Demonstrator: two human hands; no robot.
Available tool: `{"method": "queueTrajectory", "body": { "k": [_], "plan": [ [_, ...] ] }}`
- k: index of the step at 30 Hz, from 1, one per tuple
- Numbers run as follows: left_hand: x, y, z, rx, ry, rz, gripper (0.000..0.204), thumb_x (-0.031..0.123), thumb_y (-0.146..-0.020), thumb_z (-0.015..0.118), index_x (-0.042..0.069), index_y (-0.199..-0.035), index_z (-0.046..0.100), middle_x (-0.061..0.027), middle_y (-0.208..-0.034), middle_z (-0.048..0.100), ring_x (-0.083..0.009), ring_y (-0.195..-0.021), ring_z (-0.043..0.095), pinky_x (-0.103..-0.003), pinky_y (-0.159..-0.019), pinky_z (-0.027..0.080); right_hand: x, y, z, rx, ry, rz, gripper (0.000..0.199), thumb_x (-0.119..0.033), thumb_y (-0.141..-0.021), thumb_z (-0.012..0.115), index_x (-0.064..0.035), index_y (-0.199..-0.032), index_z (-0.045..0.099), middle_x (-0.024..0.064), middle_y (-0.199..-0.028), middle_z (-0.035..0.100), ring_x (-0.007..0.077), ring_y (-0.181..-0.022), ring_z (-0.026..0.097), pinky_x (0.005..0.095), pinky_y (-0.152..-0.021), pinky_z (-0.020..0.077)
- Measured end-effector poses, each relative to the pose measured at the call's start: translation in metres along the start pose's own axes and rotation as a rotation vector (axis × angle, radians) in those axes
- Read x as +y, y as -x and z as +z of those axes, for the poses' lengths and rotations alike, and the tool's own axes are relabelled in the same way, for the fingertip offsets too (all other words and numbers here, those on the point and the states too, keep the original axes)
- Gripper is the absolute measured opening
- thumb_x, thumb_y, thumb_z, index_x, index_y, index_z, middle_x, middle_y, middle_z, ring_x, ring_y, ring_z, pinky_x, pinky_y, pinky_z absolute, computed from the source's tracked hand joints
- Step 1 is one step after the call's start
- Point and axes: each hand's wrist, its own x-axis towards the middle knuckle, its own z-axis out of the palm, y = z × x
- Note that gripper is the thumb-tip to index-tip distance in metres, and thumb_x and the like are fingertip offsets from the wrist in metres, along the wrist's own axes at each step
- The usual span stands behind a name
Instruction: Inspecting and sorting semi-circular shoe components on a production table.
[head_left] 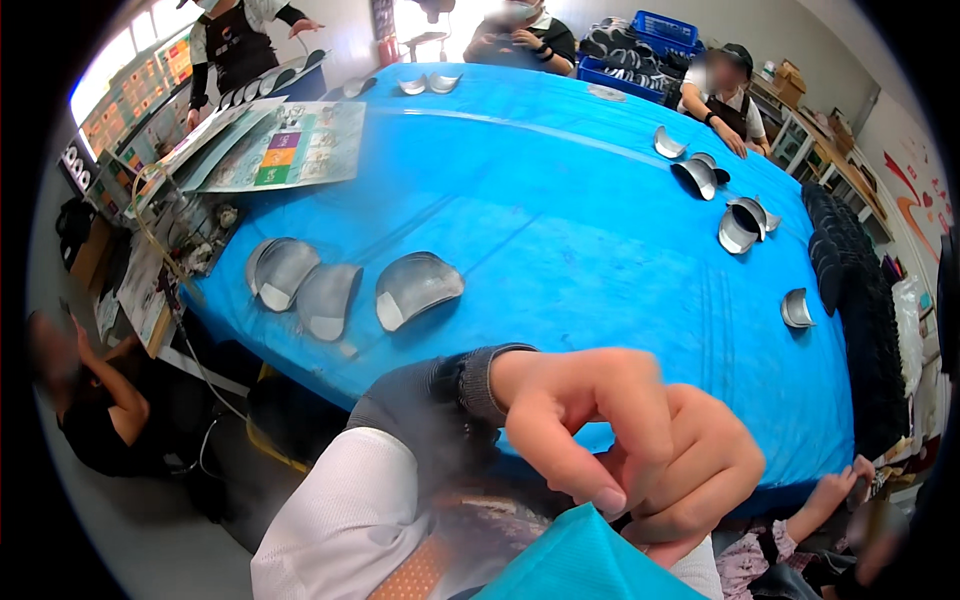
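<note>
My left hand [580, 410] reaches in from the left, past a white sleeve and dark arm cover [420, 400]. Its thumb and bent forefinger come together, and whatever lies between them is hidden. Right against it, what appears to be my right hand [705, 460] has its fingers curled inward; its wrist is out of sight. Any object in those fingers cannot be made out. Teal fabric [590, 560] rises close below both hands and covers part of the fingertips. Nearest on the table are grey curved shell pieces [420, 290], apart from the hands.
A blue-covered table [560, 230] spreads ahead. More curved pieces [740, 225] lie along its right side, with dark stacked pieces [850, 320] at the edge. Printed boards [300, 145] stand at left. Several people are around, one [725, 95] at far right. Blue crates [665, 30] stand behind.
</note>
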Motion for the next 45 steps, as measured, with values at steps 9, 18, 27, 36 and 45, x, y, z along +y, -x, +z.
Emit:
{"method": "queueTrajectory", "body": {
  "k": [9,18,27,36,45],
  "plan": [
    [0.000,0.004,0.017,-0.019,0.206,0.089,0.030,0.022,-0.085,0.064,-0.003,-0.069,0.059,-0.0012,-0.055,0.052,-0.0120,-0.044,0.050,-0.025,-0.041,0.034,0.001,0.000,0.014,-0.078,-0.028,-0.023,0.029,-0.016,-0.082,0.070,-0.0005,-0.059,0.061,0.0045,-0.057,0.060,0.0126,-0.050,0.058,0.0242,-0.047,0.0476],
    [-0.017,-0.010,0.015,-0.082,0.326,0.205,0.030,0.018,-0.083,0.063,-0.008,-0.070,0.057,-0.0040,-0.047,0.048,-0.0144,-0.042,0.045,-0.027,-0.046,0.040,0.006,0.008,0.008,-0.111,-0.053,-0.048,0.027,-0.011,-0.082,0.066,0.0006,-0.058,0.060,0.0066,-0.057,0.060,0.0151,-0.047,0.058,0.0253,-0.045,0.0479],
    [-0.089,-0.104,-0.032,-0.144,0.376,0.617,0.014,-0.002,-0.079,0.048,-0.008,-0.066,0.049,-0.0063,-0.043,0.039,-0.0162,-0.035,0.036,-0.031,-0.040,0.035,-0.027,0.031,-0.069,0.058,-0.179,-0.133,0.035,-0.014,-0.085,0.061,-0.0037,-0.052,0.053,0.0037,-0.051,0.048,0.0188,-0.054,0.053,0.0294,-0.056,0.0459],
    [-0.100,-0.151,-0.045,-0.107,-0.178,0.039,0.014,0.005,-0.076,0.062,-0.007,-0.069,0.060,-0.0145,-0.058,0.060,-0.0225,-0.044,0.054,-0.036,-0.046,0.047,-0.079,0.043,-0.138,-0.018,-0.706,-0.251,0.038,-0.024,-0.079,0.069,-0.0043,-0.051,0.053,0.0026,-0.051,0.041,0.0198,-0.077,0.048,0.0353,-0.074,0.0473],
    [-0.148,-0.175,-0.077,-0.123,-0.132,0.339,0.017,0.007,-0.077,0.060,-0.005,-0.066,0.057,-0.0105,-0.052,0.055,-0.0167,-0.042,0.050,-0.027,-0.043,0.043,-0.107,0.049,-0.178,0.018,-0.759,-0.096,0.041,-0.022,-0.085,0.061,-0.0037,-0.049,0.053,0.0036,-0.054,0.047,0.0182,-0.079,0.050,0.0355,-0.076,0.0465]
  ]
}}
